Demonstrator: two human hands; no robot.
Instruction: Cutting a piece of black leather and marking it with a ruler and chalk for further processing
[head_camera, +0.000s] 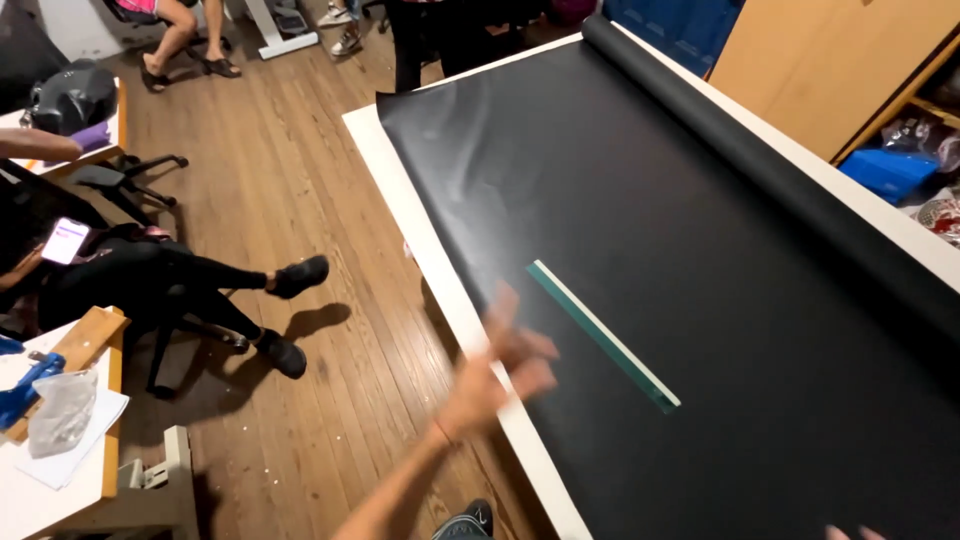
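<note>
A large black sheet (640, 200) lies spread over a white table (400, 190), with its rolled end (740, 150) along the far side. A long green ruler (600, 333) rests flat on the sheet. My left hand (495, 365) is blurred, fingers spread, hovering over the table's near edge just left of the ruler and holding nothing. Only the fingertips of my right hand (845, 533) show at the bottom edge, over the sheet. My shoe (465, 522) is on the floor below.
A person (150, 280) sits on a chair at the left holding a phone (65, 240), legs stretched over the wooden floor (290, 200). A desk (60, 440) with a plastic bag stands lower left. A wooden cabinet (820, 60) and a blue box (885, 170) are at the upper right.
</note>
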